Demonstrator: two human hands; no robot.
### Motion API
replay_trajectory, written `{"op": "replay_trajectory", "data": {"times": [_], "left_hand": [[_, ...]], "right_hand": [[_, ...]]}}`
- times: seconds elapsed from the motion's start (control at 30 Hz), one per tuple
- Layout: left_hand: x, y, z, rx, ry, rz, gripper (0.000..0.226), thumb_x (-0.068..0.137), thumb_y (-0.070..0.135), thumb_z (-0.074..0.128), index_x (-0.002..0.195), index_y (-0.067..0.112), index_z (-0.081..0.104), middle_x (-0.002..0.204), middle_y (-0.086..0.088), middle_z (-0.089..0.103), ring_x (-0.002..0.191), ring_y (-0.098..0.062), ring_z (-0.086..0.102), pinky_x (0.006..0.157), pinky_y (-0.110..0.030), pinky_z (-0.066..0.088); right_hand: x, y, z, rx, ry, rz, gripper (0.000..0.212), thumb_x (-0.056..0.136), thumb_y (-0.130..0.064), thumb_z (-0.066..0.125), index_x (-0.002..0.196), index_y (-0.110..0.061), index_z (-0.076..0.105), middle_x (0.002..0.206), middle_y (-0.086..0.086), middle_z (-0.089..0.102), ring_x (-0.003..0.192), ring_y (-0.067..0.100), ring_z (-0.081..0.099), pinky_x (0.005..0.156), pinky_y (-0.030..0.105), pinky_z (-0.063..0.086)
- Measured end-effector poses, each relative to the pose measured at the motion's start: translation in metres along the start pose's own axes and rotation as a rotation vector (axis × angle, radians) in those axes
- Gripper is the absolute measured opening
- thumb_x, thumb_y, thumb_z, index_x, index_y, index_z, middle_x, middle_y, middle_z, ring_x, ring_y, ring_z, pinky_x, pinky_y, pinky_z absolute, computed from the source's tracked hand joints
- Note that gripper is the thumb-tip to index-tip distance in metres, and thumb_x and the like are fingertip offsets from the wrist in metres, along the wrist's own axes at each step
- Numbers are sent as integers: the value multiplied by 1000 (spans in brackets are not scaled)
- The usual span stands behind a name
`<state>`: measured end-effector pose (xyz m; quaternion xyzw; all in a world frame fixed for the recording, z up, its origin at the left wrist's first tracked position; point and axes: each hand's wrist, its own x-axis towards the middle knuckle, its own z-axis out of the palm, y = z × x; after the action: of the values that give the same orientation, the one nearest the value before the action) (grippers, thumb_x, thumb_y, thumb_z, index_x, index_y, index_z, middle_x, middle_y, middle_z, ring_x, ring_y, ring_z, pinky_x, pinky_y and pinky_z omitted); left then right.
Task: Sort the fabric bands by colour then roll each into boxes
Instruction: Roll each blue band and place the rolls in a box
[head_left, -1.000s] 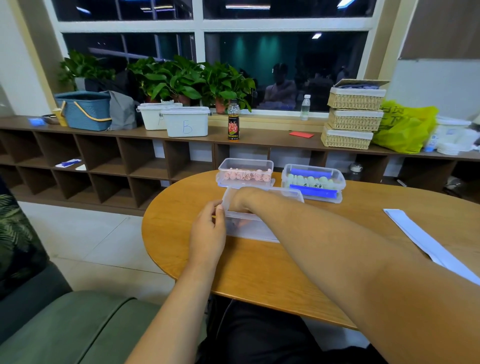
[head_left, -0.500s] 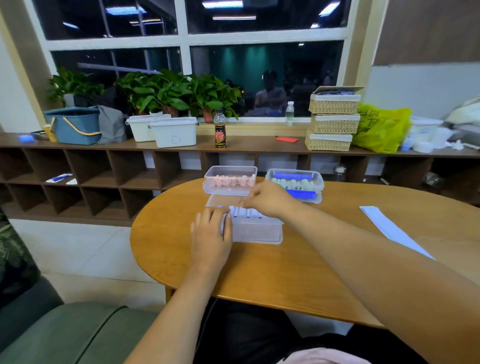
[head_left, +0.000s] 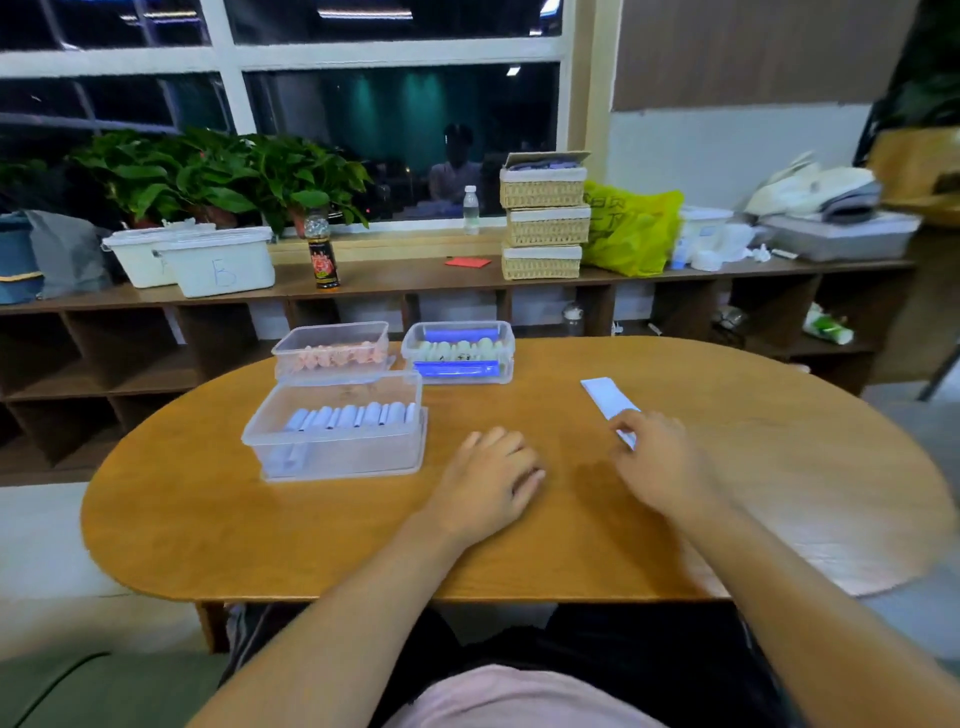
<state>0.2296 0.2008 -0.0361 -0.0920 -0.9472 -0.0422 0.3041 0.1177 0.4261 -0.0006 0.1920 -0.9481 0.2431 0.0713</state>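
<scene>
Wooden table (head_left: 260, 519) is carrying three clear boxes. Near box (head_left: 363, 462) is holding pale blue rolls (head_left: 348, 415) standing in a row. Pink-roll box (head_left: 332, 332) is sitting just behind it, and a third box (head_left: 509, 358) with pale green and blue rolls is standing beside that one. Your left grip (head_left: 488, 478) is lying palm down on the table, right of the near box, fingers relaxed, grasping nothing. Your right grip (head_left: 654, 457) is touching the near end of a pale band (head_left: 602, 395) lying flat on the table. Blur is hiding the fingertips, so cannot tell if you are pinching it.
</scene>
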Motion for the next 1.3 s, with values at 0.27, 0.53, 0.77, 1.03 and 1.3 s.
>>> {"op": "replay_trajectory", "data": {"times": [0.27,0.53,0.77,1.03,1.3], "left_hand": [[9,-7,12,-243,-121,-254,13,102,38,60,104,32,71,98,17,58,99,-6,51,96,-35,49],[7,-4,4,-276,-173,-292,14,102,41,56,105,36,69,100,20,58,101,-1,52,93,-32,51],[8,-2,-2,-294,-154,-319,12,104,38,56,106,35,68,100,20,59,101,1,51,86,-26,49],[6,1,-3,-355,-117,-363,16,102,37,58,116,35,64,101,20,59,101,2,54,90,-31,55],[5,3,-14,-512,-60,-484,66,99,56,65,156,41,35,152,18,46,135,0,48,108,-33,52]], "right_hand": [[-8,62,-8,10,-35,144,52,91,-47,63,140,-31,58,119,-2,68,111,27,61,83,43,58],[3,64,-26,-20,-86,196,26,88,-23,69,112,-15,64,89,0,67,80,23,65,59,32,49],[22,53,-42,-176,-68,170,16,88,-28,59,97,-22,71,79,3,67,72,25,64,61,32,53],[37,-1,-75,-77,47,86,16,95,-30,55,85,-31,67,73,-1,68,69,22,61,59,28,42],[33,-49,-93,834,-280,103,22,93,-23,62,76,-11,53,73,9,47,64,24,46,58,32,32]]}}
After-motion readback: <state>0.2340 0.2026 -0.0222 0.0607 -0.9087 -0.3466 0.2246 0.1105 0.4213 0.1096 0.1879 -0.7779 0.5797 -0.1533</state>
